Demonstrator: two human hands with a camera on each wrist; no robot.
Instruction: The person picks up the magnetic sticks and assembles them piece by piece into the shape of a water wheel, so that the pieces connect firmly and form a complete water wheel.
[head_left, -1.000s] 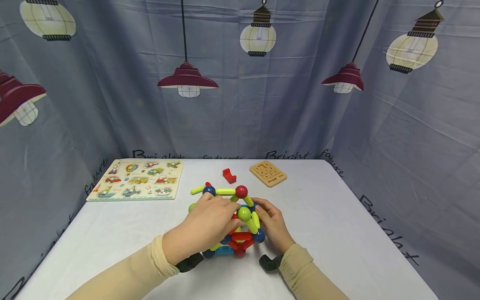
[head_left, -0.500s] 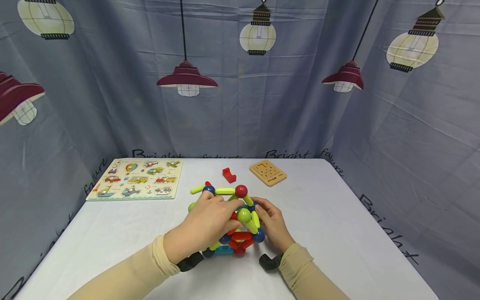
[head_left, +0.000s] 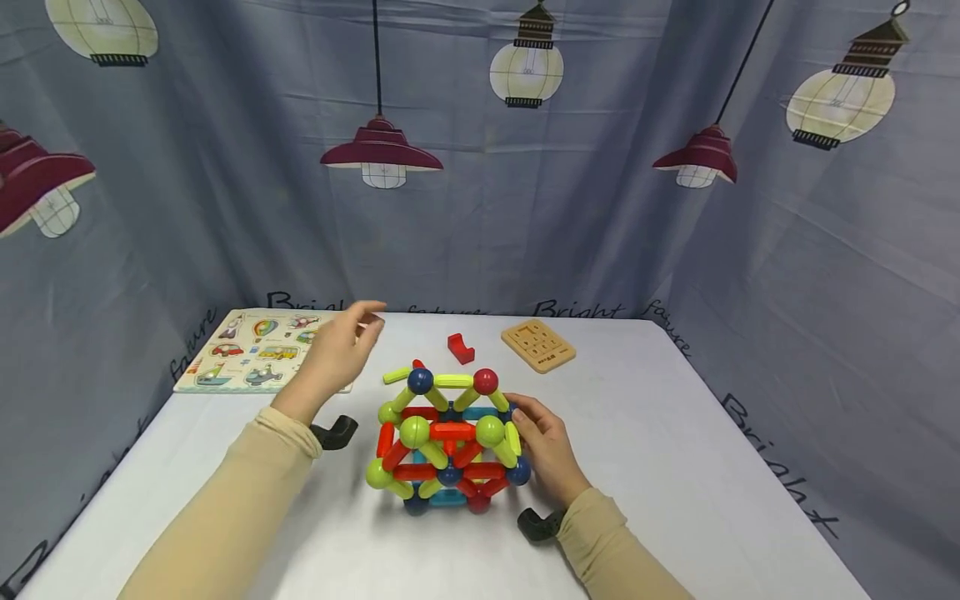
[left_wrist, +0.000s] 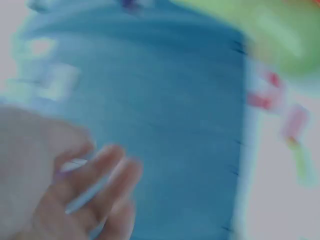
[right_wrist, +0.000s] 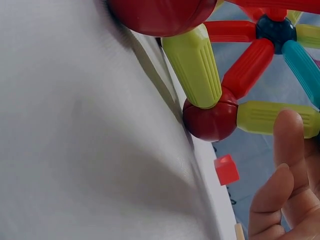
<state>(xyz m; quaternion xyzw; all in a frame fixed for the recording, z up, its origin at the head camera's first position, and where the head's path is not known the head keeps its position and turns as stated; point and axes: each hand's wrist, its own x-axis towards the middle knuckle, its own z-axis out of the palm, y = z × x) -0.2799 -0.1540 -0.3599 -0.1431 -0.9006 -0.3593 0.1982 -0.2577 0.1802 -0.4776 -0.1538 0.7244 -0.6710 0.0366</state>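
Note:
A ball-and-stick construction toy (head_left: 450, 432) stands on the white table, built of green, blue and red balls joined by ribbed red, yellow-green and light blue sticks. My right hand (head_left: 546, 442) holds its right side, thumb and fingers around a blue ball. In the right wrist view, fingers (right_wrist: 290, 127) lie against a yellow-green stick (right_wrist: 260, 116) beside a red ball (right_wrist: 210, 119). My left hand (head_left: 336, 354) is raised to the left of the toy, above the picture board's right part, fingers loosely bent and holding nothing. The left wrist view is blurred.
A picture puzzle board (head_left: 247, 354) lies at the back left. Behind the toy are a loose yellow-green stick (head_left: 396, 376) and a red curved block (head_left: 461, 349). A wooden tablet with cutouts (head_left: 537, 345) lies at the back right. Printed curtains (head_left: 480, 233) surround the table.
My left hand has let go of the toy and moved up and away to the left, uncovering the toy's front. My right hand stays at its right side.

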